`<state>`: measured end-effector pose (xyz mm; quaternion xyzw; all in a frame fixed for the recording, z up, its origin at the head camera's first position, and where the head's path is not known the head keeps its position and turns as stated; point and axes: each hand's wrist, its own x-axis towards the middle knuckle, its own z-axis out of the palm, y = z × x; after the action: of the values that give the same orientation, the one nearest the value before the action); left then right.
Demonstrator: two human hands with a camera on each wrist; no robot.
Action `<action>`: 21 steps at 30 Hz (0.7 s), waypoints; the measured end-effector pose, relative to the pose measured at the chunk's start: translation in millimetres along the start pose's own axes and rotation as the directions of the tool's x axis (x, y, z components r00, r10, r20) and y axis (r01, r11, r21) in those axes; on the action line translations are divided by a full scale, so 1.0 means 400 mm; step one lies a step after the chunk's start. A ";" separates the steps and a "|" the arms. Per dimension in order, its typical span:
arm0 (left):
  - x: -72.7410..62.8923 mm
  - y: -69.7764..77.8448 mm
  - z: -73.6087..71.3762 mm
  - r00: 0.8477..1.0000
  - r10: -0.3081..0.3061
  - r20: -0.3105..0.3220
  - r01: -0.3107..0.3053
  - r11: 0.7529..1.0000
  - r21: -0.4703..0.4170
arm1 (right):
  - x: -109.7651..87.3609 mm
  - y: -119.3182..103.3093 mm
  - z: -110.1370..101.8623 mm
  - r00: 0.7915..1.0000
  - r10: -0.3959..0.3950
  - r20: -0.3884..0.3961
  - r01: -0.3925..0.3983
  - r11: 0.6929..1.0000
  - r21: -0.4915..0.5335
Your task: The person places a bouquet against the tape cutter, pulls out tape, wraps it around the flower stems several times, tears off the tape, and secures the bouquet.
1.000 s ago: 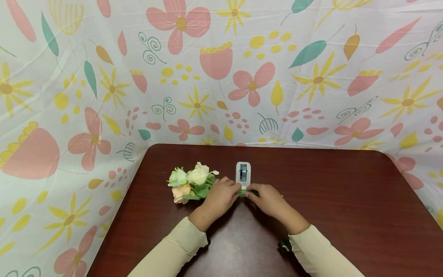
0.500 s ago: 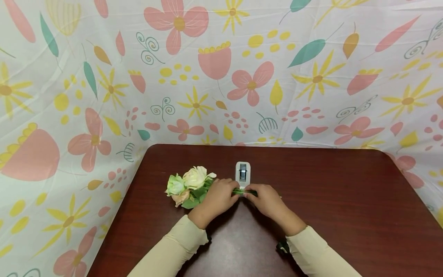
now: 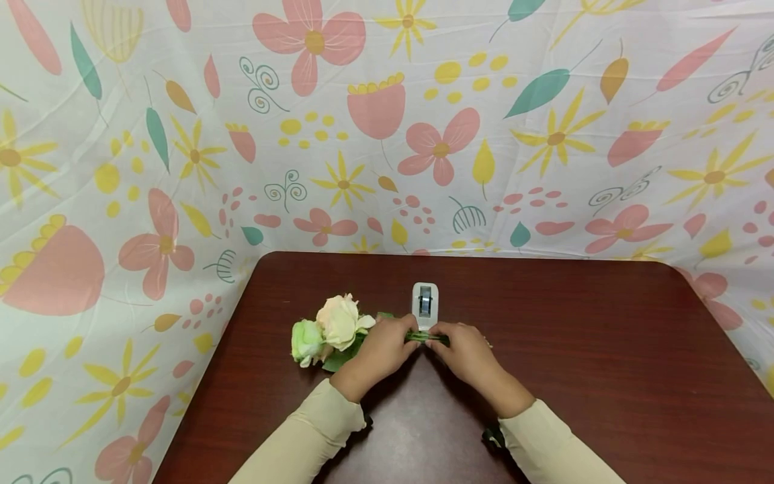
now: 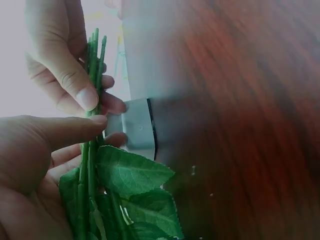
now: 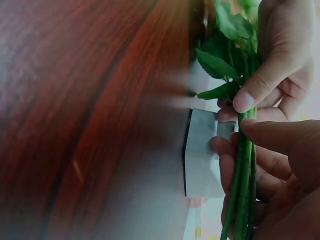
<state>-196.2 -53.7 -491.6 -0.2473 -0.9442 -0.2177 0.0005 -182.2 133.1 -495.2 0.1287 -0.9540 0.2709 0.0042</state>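
A bunch of artificial roses lies sideways between both hands, with a cream rose and a pale green rose at its left end. My left hand pinches the green stems just beyond the leaves. Close beside it, my right hand grips the same stems nearer their cut ends, thumb on one side and fingers on the other. Right behind the stems stands a white tape dispenser with a roll in it. A peach rose is mostly hidden behind the other blooms.
The dark red-brown wooden table spreads out on both sides of the hands. A white cloth printed with flowers hangs behind the table's back edge and along its left side.
The bunch has turned about its stems: the cream rose has come down and forward, and the peach rose has slipped out of sight. Both hands keep about the same place on the stems.
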 end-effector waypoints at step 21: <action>-0.004 0.003 0.026 0.995 0.060 -0.074 -0.048 0.988 0.147 | -0.008 0.001 0.003 0.999 0.008 -0.033 -0.008 1.000 0.022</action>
<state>-193.0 -49.2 -500.7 -0.2633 -0.9497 -0.1581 0.0613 -179.3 133.4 -496.7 0.1205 -0.9512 0.2835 0.0173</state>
